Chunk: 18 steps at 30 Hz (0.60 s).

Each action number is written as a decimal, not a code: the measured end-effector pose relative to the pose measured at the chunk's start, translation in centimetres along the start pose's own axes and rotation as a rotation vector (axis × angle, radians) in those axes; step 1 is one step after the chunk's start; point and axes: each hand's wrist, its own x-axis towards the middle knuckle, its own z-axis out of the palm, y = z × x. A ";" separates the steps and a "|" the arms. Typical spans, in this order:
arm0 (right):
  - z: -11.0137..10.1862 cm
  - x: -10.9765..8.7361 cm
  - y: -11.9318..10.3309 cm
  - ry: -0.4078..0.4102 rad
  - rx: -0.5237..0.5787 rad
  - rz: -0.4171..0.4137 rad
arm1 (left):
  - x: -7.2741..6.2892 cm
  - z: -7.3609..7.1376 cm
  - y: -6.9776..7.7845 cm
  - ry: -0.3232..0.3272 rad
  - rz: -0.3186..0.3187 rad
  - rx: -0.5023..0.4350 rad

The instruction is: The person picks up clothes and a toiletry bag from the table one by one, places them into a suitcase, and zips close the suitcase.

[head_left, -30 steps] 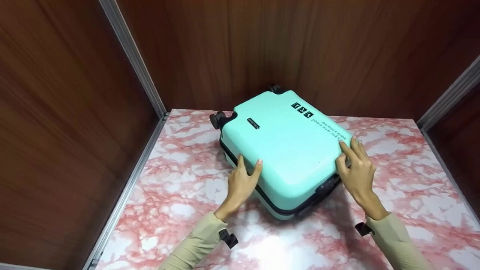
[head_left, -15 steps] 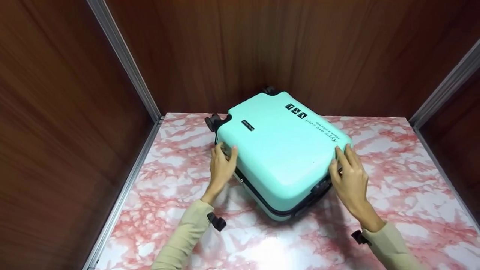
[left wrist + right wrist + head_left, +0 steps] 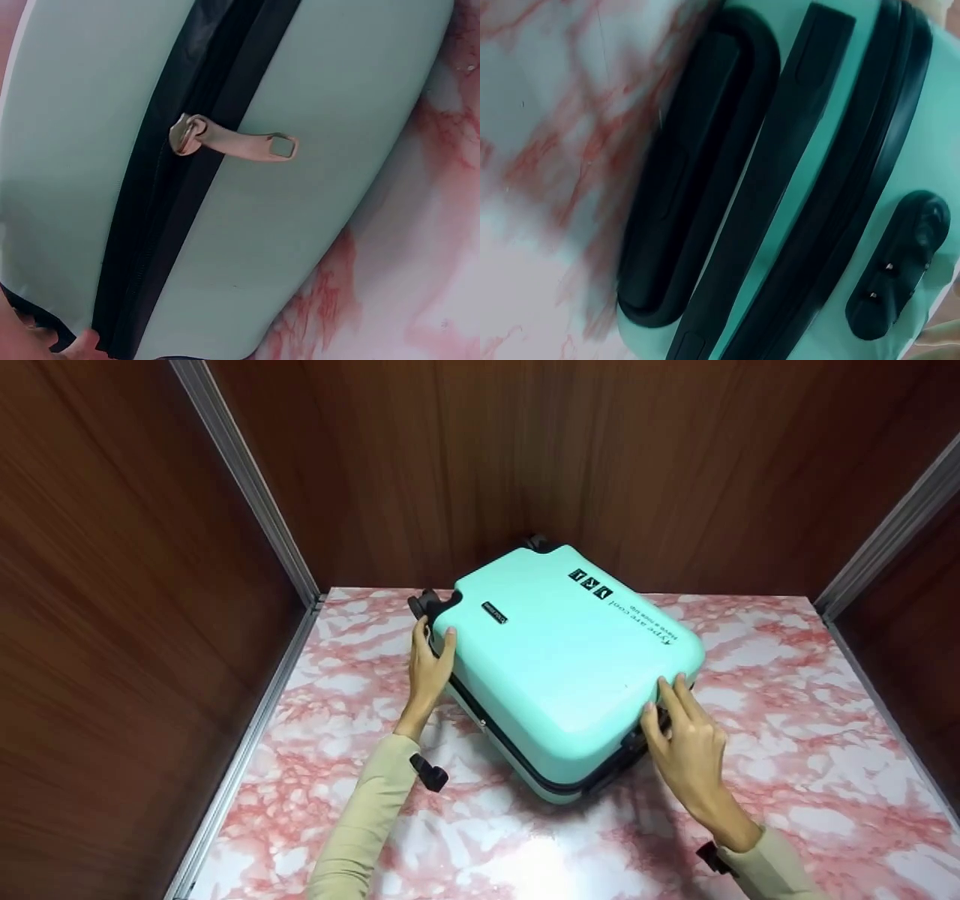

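A mint-green hard-shell suitcase (image 3: pixel 555 660) lies flat at an angle on the tabletop. Along its left side, my left hand (image 3: pixel 430 667) touches the shell near a black wheel (image 3: pixel 426 604), thumb by the top edge and fingers lower down. My right hand (image 3: pixel 690 750) has its fingertips against the near right corner. In the left wrist view, a metal zipper pull (image 3: pixel 247 144) hangs from the black zipper band, with fingertips (image 3: pixel 82 346) at the bottom left. The right wrist view shows a black carry handle (image 3: pixel 761 187) and a black lock panel (image 3: pixel 896 266).
The tabletop (image 3: pixel 337 720) has a pink-and-white marbled surface. A brown wood-grain panel (image 3: pixel 525 457) stands behind the suitcase, with side panels joined by metal corner strips (image 3: pixel 251 487). Another black wheel (image 3: pixel 537 542) is close to the back panel.
My left hand has slid along the suitcase's side toward the wheel end. My right hand has moved nearer and left along the corner. The suitcase stays in nearly the same place.
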 end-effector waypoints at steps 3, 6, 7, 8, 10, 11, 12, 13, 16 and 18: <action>0.0 -0.3 -0.2 -0.003 -0.002 -0.011 | 0.4 -0.1 0.1 -0.019 -0.005 -0.026; 0.0 -0.6 -0.4 -0.021 0.001 -0.014 | 0.7 -0.3 0.3 -0.010 0.017 -0.030; 0.1 -0.7 -0.5 -0.025 0.008 -0.011 | 0.8 -0.4 0.3 -0.008 0.025 -0.025; 0.2 -0.8 -0.5 -0.026 0.015 -0.007 | 0.9 -0.4 0.3 -0.007 0.031 -0.018; 0.3 -0.9 -0.5 -0.026 0.026 -0.006 | 0.9 -0.5 0.3 0.000 0.041 -0.004; 0.4 -0.9 -0.5 -0.024 0.029 -0.009 | 0.9 -0.5 0.3 0.004 0.044 0.002; 0.5 -0.9 -0.4 -0.021 0.033 -0.014 | 0.8 -0.5 0.3 0.006 0.045 0.008; 0.6 -0.9 -0.3 -0.019 0.039 -0.019 | 0.7 -0.5 0.3 0.010 0.045 0.014; 0.8 -0.8 0.3 -0.015 0.037 -0.037 | 0.0 -0.6 0.1 0.024 0.045 0.039; 0.8 -0.4 0.8 -0.008 0.040 -0.034 | -0.6 -0.7 0.0 0.032 0.052 0.052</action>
